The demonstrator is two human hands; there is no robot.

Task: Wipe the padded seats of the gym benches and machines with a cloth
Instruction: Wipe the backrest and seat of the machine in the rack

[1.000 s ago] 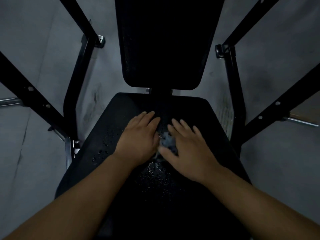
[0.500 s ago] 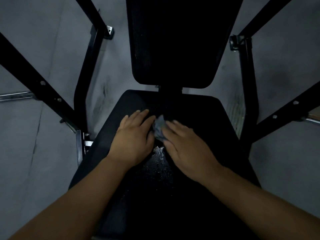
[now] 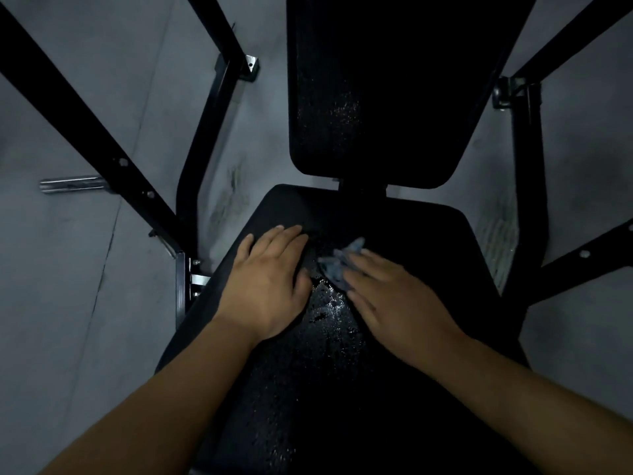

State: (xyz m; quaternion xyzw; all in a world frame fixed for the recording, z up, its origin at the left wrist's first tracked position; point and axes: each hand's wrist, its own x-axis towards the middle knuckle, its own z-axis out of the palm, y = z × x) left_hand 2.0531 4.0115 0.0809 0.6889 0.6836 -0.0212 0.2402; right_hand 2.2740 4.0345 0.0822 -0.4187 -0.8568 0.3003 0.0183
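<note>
Wiping is proceeding on one bench (image 3: 363, 193), whose black steel frame (image 3: 85, 120) is standing on a grey floor (image 3: 68, 320).

The back pad (image 3: 376, 80), rising beyond the far edge of the seat, is showing a scatter of bright specks near its middle. These read as moisture not yet taken up, so it appears to be awaiting its turn.

The seat pad (image 3: 431, 241) is carrying a glistening wet film (image 3: 329, 310) down its centre line, running from between the hands toward the near edge. That strip seems to be wetted but not dried. The left and right margins of the seat are looking matt; whether they are already wiped or were never wetted cannot be told in this dim light.

The left hand (image 3: 270, 286) is lying flat with fingers straight, holding nothing and pressing on the seat left of centre.

The right hand (image 3: 394, 299), blurred, is lying with fingers extended over the cloth (image 3: 337, 265), pressing it onto the pad rather than clenching it.

The cloth, a small crumpled grey-blue wad, is sitting at the centre of the seat, toward the far edge. It is peeping out beyond the right fingertips, just beside the left hand.

By judgement, this seat is partway through, with the near half, the back pad and any other machines lying ahead.
</note>
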